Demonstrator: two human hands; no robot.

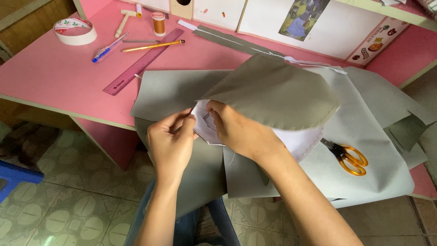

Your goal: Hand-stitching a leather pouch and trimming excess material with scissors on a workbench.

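Note:
Both my hands hold a rounded, hat-like piece of grey fabric (273, 93) with a stitched edge and a white lining (300, 142) underneath. My left hand (170, 143) pinches the white edge at the piece's near left corner. My right hand (239, 130) grips the same edge from the right, thumb on top, its fingers tucked under the grey layer. A thin thread hangs below my right wrist. No needle can be made out.
Larger grey fabric sheets (378, 155) drape over the pink table (54, 77). Orange-handled scissors (348, 157) lie on them at the right. At the back left are a purple ruler (143, 61), yellow pencil (152, 45), blue pen (109, 48), tape roll (75, 31) and thread spool (159, 23).

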